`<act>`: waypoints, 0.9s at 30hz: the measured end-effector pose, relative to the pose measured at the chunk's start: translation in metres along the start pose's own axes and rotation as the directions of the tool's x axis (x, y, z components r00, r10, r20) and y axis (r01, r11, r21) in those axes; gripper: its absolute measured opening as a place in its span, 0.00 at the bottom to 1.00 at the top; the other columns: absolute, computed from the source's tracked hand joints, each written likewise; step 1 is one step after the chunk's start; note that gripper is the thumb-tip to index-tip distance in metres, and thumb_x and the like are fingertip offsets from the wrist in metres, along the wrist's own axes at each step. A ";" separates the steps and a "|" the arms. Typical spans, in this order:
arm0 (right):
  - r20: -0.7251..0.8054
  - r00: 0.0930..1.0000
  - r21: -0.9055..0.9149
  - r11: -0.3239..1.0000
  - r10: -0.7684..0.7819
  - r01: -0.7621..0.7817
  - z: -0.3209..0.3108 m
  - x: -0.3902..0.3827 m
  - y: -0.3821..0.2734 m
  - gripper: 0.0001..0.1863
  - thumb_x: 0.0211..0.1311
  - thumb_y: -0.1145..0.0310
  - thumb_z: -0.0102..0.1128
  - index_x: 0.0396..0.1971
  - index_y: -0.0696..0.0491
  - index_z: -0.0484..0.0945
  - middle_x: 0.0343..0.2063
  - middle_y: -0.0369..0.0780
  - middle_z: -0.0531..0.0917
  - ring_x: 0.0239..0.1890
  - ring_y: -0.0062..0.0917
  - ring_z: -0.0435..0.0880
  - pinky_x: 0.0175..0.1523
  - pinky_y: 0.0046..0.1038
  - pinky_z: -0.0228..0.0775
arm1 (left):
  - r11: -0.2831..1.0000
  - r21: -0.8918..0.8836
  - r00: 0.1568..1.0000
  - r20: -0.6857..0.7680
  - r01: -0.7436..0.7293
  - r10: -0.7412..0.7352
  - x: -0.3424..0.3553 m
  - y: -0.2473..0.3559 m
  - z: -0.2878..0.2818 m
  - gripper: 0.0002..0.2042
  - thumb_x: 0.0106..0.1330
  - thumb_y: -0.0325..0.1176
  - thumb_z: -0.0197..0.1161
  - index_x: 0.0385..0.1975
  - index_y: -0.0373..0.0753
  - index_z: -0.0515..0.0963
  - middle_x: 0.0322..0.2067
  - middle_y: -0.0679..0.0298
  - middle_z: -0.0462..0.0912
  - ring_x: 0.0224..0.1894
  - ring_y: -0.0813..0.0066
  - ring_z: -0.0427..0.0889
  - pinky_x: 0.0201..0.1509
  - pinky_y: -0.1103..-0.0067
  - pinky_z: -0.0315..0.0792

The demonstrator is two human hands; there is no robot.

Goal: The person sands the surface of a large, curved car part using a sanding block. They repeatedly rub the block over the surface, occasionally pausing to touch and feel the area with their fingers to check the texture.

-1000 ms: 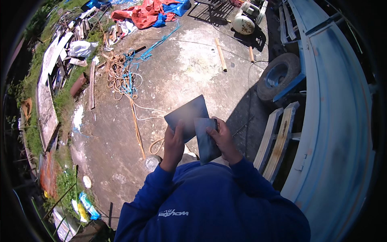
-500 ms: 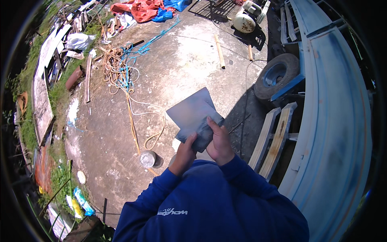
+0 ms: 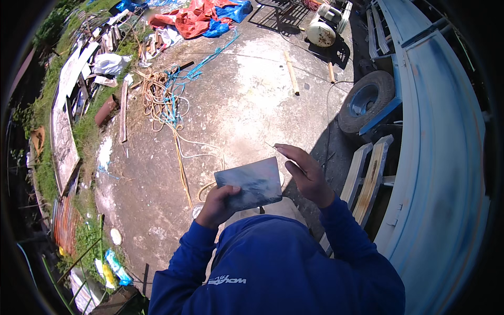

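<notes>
rope (image 3: 156, 97) lies beyond sheet (image 3: 254, 181), left of wheel (image 3: 363, 101).

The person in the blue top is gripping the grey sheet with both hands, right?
Not quite: only the left hand grips the grey sheet. The head view shows the right hand raised just beside it. The blue top is correct.

Left hand (image 3: 218, 206) gripping a grey rectangular sheet (image 3: 257, 181), right hand (image 3: 310, 177) beside it, tangled rope (image 3: 155, 95) on concrete (image 3: 139, 178)
</notes>
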State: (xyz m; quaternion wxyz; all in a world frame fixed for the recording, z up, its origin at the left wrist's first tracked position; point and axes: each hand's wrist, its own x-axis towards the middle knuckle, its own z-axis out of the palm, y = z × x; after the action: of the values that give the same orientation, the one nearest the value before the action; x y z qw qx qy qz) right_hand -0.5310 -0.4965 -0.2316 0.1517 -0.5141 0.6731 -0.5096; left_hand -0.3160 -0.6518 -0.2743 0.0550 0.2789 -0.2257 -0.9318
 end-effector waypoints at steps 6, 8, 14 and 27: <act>0.060 0.993 -0.259 0.959 -0.105 0.117 0.016 0.010 -0.039 0.25 0.64 0.78 0.58 0.62 0.55 0.72 0.54 0.47 0.80 0.55 0.40 0.80 0.58 0.36 0.75 | 0.666 0.712 0.972 0.107 -0.223 0.211 0.020 -0.014 0.008 0.22 0.65 0.28 0.58 0.59 0.32 0.70 0.48 0.61 0.78 0.47 0.73 0.78 0.51 0.78 0.72; 0.121 0.952 -0.034 0.957 -0.281 0.287 0.041 0.001 -0.074 0.23 0.63 0.77 0.59 0.59 0.59 0.74 0.55 0.46 0.78 0.57 0.41 0.79 0.62 0.39 0.73 | 0.277 0.764 0.781 0.434 -0.583 0.449 0.031 -0.028 0.012 0.20 0.67 0.27 0.59 0.59 0.34 0.70 0.42 0.64 0.76 0.39 0.77 0.75 0.43 0.80 0.71; -0.076 0.993 -0.102 0.991 -0.093 0.085 0.031 -0.001 -0.023 0.24 0.64 0.74 0.60 0.61 0.56 0.73 0.56 0.48 0.79 0.58 0.41 0.80 0.61 0.35 0.74 | 0.468 0.762 0.873 0.260 -0.448 0.412 0.029 -0.043 0.025 0.11 0.64 0.25 0.59 0.46 0.34 0.75 0.31 0.66 0.77 0.33 0.76 0.76 0.37 0.77 0.70; -0.263 0.961 -0.011 0.996 0.079 -0.085 0.030 -0.013 -0.010 0.19 0.70 0.71 0.58 0.58 0.60 0.73 0.50 0.45 0.82 0.53 0.33 0.82 0.57 0.31 0.74 | 0.652 0.642 0.911 0.218 -0.403 0.349 0.029 -0.042 0.064 0.10 0.67 0.29 0.62 0.47 0.37 0.79 0.36 0.68 0.80 0.28 0.85 0.73 0.29 0.85 0.65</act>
State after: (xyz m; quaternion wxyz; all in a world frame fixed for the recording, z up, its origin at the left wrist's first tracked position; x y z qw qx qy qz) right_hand -0.4989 -0.5009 -0.2405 0.0764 -0.4154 0.7136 -0.5589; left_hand -0.3736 -0.5963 -0.2601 0.1335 0.1913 -0.6021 -0.7636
